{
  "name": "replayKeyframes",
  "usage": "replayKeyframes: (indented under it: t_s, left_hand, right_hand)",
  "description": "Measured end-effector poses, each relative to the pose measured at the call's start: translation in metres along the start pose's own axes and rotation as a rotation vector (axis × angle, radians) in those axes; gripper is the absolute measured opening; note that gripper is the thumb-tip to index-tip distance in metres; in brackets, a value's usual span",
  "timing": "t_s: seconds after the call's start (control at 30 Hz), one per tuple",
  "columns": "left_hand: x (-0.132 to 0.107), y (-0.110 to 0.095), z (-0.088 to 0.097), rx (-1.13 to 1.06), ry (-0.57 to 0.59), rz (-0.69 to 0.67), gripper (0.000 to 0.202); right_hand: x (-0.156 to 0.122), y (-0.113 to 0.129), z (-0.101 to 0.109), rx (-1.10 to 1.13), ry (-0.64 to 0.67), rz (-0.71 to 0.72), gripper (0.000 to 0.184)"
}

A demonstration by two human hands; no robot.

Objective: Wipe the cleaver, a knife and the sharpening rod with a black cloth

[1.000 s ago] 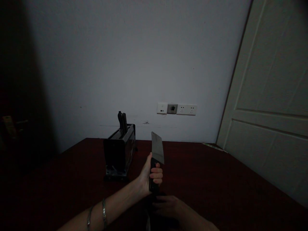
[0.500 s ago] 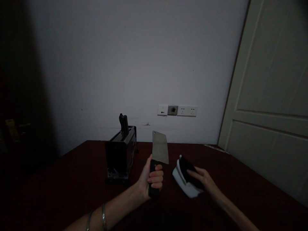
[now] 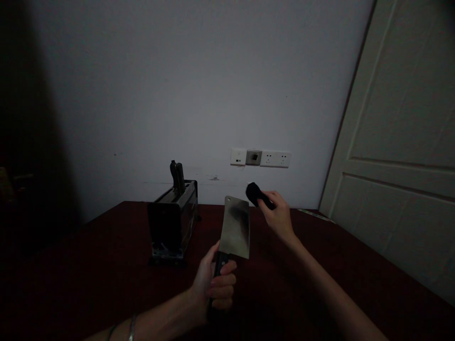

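The cleaver (image 3: pixel 235 227) has dipped towards me, upright, my left grip (image 3: pixel 222 291) closed round its handle; my right grip (image 3: pixel 280 214) has risen, pinching a black bundle (image 3: pixel 253 192) just beside the blade's top corner, touching or not I cannot tell. Both grips now meet at the blade. Beyond, left, two knives (image 3: pixel 180 176) stand in the block (image 3: pixel 164 229) on the bench (image 3: pixel 320 274).

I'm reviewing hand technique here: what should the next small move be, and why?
Probably ease the soft-looking black bundle in the right hand onto the flat of the silvery, rectangular, black-handled cleaver, fingers clear of its edges. The bundle appears near the blade's upper right, a gap showing, and the left hand grips the handle, blade pointing up.
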State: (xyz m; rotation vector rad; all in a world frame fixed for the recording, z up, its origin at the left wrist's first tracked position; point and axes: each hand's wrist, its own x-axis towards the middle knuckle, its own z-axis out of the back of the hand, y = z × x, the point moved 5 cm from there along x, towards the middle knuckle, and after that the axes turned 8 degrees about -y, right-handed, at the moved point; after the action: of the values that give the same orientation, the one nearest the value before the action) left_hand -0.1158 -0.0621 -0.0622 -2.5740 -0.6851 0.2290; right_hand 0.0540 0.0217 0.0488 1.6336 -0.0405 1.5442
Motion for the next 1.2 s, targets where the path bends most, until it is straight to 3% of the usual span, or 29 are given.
replayKeyframes:
  t_s: [0.27, 0.4, 0.57, 0.83, 0.93, 1.1, 1.2]
  left_hand:
    - [-0.002, 0.008, 0.008, 0.009, -0.029, 0.023, 0.062]
    - [-0.005, 0.013, 0.0, -0.008, -0.036, 0.057, 0.063]
    - [-0.012, 0.015, -0.01, 0.0, -0.054, 0.09, 0.062]
    - [-0.012, 0.008, -0.005, -0.045, -0.025, 0.048, 0.062]
    - [-0.011, 0.009, -0.008, -0.019, 0.01, 0.062, 0.061]
    - [-0.012, 0.018, -0.018, 0.099, 0.025, 0.146, 0.06]
    - [-0.014, 0.02, -0.022, 0.101, 0.027, 0.135, 0.06]
  right_hand:
    - [-0.014, 0.026, -0.037, -0.102, 0.336, 0.364, 0.037]
    - [-0.017, 0.037, -0.039, -0.097, 0.396, 0.506, 0.029]
    - [-0.026, 0.054, -0.036, 0.031, 0.49, 0.467, 0.021]
    - [-0.085, 0.087, -0.033, 0.164, 0.691, 0.446, 0.027]
    - [-0.073, 0.08, -0.032, 0.141, 0.662, 0.404, 0.025]
    - [-0.013, 0.058, -0.027, 0.002, 0.414, 0.379, 0.019]
    - [0.002, 0.059, -0.025, -0.047, 0.379, 0.398, 0.019]
